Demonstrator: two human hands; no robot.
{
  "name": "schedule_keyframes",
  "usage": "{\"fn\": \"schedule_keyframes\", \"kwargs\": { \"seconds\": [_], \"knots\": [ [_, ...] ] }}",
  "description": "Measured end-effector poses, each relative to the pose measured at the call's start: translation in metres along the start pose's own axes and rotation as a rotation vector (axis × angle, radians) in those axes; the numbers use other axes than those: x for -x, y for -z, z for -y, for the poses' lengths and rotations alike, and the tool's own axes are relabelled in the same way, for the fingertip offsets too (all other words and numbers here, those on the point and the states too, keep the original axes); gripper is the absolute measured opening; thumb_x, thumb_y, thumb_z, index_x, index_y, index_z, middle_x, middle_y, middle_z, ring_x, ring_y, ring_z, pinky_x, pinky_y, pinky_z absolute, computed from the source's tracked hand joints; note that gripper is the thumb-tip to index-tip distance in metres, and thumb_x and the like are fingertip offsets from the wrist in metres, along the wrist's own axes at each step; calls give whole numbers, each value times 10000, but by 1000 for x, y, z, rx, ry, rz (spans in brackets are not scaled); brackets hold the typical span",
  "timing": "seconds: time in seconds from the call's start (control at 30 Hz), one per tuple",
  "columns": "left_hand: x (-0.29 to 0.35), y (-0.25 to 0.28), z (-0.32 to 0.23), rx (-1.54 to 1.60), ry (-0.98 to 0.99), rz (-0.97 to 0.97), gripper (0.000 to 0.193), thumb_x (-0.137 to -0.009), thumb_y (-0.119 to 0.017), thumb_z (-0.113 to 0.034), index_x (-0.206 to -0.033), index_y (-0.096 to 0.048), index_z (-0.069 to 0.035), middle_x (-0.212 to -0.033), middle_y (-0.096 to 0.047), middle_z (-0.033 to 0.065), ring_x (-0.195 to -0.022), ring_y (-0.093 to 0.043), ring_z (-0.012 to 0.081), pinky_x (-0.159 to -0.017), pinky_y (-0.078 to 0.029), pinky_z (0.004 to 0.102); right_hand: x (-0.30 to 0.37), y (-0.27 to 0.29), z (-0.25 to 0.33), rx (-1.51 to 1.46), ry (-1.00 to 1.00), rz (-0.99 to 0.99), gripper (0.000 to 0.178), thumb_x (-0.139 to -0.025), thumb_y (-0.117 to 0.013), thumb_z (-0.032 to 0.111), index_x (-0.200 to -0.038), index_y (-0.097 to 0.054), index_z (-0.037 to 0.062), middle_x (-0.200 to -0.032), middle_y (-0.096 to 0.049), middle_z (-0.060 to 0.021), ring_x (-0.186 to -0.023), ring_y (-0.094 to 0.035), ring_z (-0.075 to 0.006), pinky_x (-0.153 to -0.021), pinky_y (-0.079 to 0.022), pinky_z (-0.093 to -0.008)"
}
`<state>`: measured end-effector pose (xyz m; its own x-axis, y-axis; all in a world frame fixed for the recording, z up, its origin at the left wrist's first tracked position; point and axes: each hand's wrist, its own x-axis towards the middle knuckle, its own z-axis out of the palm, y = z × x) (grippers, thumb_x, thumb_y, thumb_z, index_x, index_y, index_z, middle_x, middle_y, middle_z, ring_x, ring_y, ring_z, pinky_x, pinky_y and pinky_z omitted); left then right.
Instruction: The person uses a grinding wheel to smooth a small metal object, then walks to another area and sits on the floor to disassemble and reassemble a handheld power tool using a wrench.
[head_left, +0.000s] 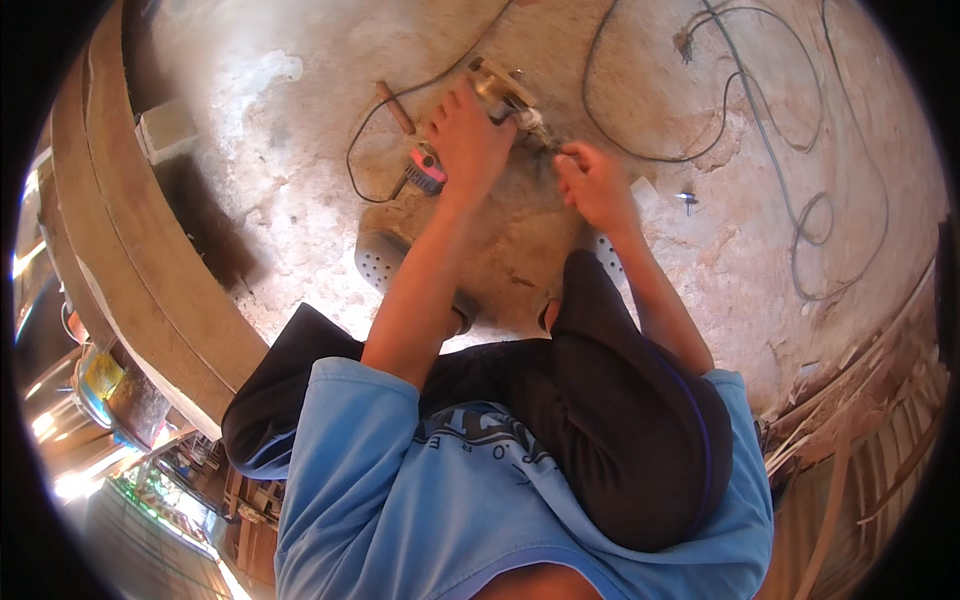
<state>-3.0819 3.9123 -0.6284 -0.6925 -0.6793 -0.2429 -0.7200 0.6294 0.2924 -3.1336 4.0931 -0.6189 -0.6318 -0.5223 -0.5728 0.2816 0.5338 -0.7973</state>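
Note:
My left hand [470, 140] is closed round a corded power tool [427, 172] on the floor ahead of me. The tool has a pink and dark body, and its brass-coloured metal base [497, 88] faces away from me. My right hand [597, 188] is closed, pinching the near end of a thin metal hand tool [546, 136] whose far end meets the power tool's front. Blur and my left fingers hide the exact contact. A wooden handle [396, 108] lies just left of my left hand. To the right of my right hand rests a small metal bit [688, 200].
Dark cables [745, 100] loop over the rough floor at the right. Long wooden boards [140, 240] run along the left, beside a pale block [168, 130]. My grey perforated clogs [378, 262] stand just behind the power tool. Wood strips [850, 420] lie at the lower right.

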Motion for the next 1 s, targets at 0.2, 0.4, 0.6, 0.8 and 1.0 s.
{"fn": "schedule_keyframes", "kwargs": {
  "seconds": [0.2,0.4,0.6,0.8,1.0],
  "knots": [
    [0,4,-2,6,-1,10,895,-754,-801,-442,-1443,-410,-24,-1365,-530,223,-1285,-469,412,-1062,-351,518,10,-11,23,461,304,-226,352,-927,-559,134,-1260,-657,75,-946,-691,-206,-879,-658,-393,-749,-518,-448],
    [-1,0,1,34,-8,-2,898,-745,-802,-449,-1432,-421,-14,-1336,-542,226,-1258,-477,427,-1047,-356,519,-11,-18,36,602,267,-189,252,-925,-546,118,-1140,-663,58,-971,-667,-192,-915,-644,-402,-777,-507,-501],
    [-1,-3,3,4,-9,-15,902,-746,-800,-438,-1436,-415,-3,-1322,-549,225,-1236,-490,423,-1044,-356,522,-29,-27,47,616,240,-148,194,-937,-539,140,-1061,-646,37,-982,-676,-208,-929,-642,-419,-792,-502,-518],
    [0,0,2,34,-31,-19,886,-758,-797,-431,-1438,-418,-8,-1329,-546,223,-1244,-490,423,-1054,-351,519,-33,-32,38,586,220,-188,188,-932,-557,157,-1035,-644,26,-963,-683,-207,-881,-648,-433,-758,-503,-535],
    [0,5,-1,55,-2,18,924,-750,-811,-471,-1445,-414,-10,-1342,-539,222,-1265,-477,417,-1062,-343,519,-50,-31,-3,481,353,-251,170,-919,-599,183,-989,-647,36,-893,-675,-214,-829,-657,-428,-699,-510,-523]
  ]
}}
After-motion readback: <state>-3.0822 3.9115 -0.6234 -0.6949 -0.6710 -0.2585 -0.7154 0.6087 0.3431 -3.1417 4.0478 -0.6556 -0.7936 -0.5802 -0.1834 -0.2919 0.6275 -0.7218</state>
